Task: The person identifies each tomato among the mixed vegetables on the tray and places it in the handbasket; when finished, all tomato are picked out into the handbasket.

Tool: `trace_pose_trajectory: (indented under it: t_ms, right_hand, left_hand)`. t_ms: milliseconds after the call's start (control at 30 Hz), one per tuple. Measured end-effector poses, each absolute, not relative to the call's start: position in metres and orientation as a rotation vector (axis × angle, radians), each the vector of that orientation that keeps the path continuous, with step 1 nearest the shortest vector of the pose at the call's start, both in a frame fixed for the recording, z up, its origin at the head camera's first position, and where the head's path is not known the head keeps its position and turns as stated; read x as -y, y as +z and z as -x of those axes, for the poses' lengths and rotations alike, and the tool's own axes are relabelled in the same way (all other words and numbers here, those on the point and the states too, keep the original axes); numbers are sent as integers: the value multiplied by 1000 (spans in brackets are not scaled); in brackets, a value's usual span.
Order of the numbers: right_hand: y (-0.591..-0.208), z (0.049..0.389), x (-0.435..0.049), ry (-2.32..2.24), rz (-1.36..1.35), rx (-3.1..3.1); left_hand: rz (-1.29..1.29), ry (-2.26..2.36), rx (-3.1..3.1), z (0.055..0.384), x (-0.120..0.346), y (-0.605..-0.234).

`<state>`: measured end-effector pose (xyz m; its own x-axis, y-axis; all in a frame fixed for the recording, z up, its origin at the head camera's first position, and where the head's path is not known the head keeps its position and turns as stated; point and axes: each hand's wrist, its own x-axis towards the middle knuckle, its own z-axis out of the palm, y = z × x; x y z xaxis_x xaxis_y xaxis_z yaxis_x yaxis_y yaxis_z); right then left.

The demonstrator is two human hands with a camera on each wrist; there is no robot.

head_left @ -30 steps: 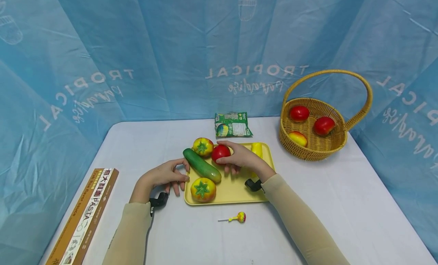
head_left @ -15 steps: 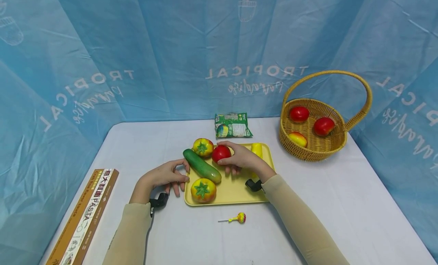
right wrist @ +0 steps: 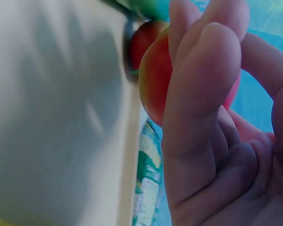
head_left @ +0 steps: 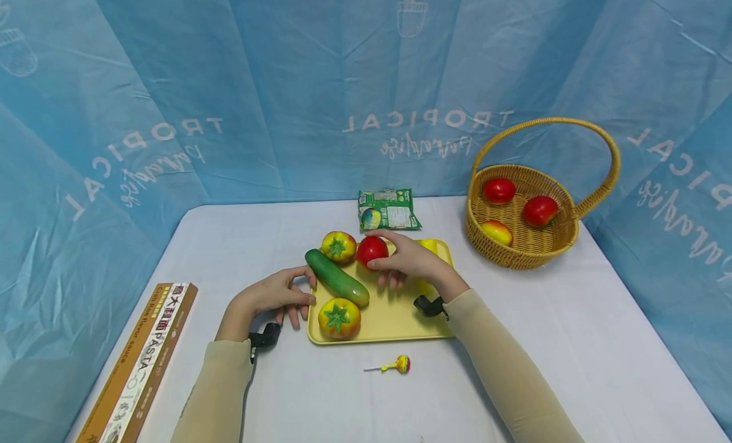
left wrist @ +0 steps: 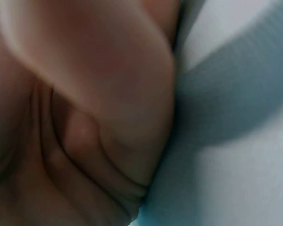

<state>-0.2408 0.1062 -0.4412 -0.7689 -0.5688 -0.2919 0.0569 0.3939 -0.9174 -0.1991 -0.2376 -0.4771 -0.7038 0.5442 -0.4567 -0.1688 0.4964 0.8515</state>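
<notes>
In the head view, my right hand (head_left: pixel 408 258) holds a red round fruit (head_left: pixel 372 252) between thumb and fingers, above the upper part of the yellow tray (head_left: pixel 389 332). The right wrist view shows this red fruit (right wrist: pixel 155 77) with a yellowish-green patch, partly hidden by the fingers. At the tray's left rim, my left hand (head_left: pixel 271 297) rests with loosely bent fingers beside the cucumber (head_left: pixel 337 278). Two yellow-red fruits with green star-shaped caps also lie there: one at the back (head_left: pixel 339 246), one at the front (head_left: pixel 340 318). The left wrist view is blurred and shows mostly hand.
A wicker basket (head_left: pixel 517 262) with three fruits stands at the back right. Behind the tray lies a green packet (head_left: pixel 389 210); a lollipop (head_left: pixel 394 365) lies in front. A long pasta box (head_left: pixel 140 360) is on the left. A yellow object (head_left: pixel 429 245) is partly covered by my right arm.
My right hand and the red fruit have shifted slightly right and up in the head view, away from the cucumber. The left hand has stayed in place.
</notes>
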Motion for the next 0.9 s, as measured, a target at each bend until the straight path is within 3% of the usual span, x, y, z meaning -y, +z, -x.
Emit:
trace_pose_trajectory:
  t_ms: [900]
  right_hand:
    - [-377, 241, -186, -1742, 342, -2058]
  left_hand:
    - [-304, 1237, -2032, 199, 237, -477]
